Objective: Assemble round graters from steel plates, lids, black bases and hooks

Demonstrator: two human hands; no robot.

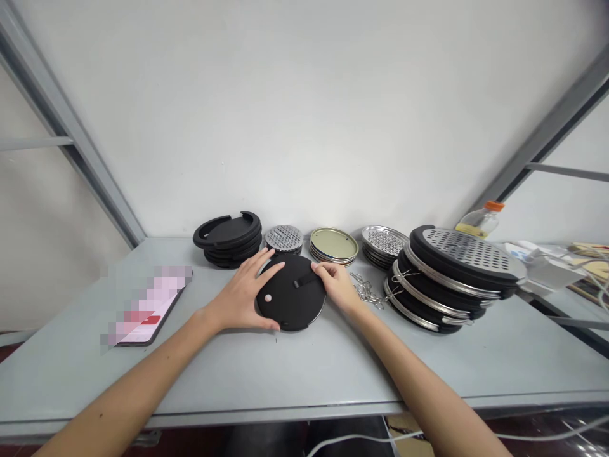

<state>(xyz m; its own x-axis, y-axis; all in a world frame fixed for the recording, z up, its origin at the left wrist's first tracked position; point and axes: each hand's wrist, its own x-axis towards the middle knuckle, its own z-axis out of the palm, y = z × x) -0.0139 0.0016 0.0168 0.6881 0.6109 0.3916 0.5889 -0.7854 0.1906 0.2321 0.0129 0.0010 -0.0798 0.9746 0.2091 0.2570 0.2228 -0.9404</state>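
Observation:
A black round disc [291,301] lies between my two hands near the middle of the table. It has a small pale round spot on its left side and a dark bar with a shiny end near the upper right. My left hand [245,292] spans its left side, fingers spread toward the far edge and thumb at the near edge. My right hand [337,285] pinches the upper right edge, thumb on top; its other fingers are mostly hidden. Just right of that hand lies a heap of bent wire clips [366,292].
Behind stand black rings [228,236], grater discs [284,238], gold-coloured lids [334,244] and more perforated metal discs [384,241]. A tall stack of assembled graters [451,273] leans at right. A phone [155,311] lies left; an orange-capped bottle [480,219] stands back right.

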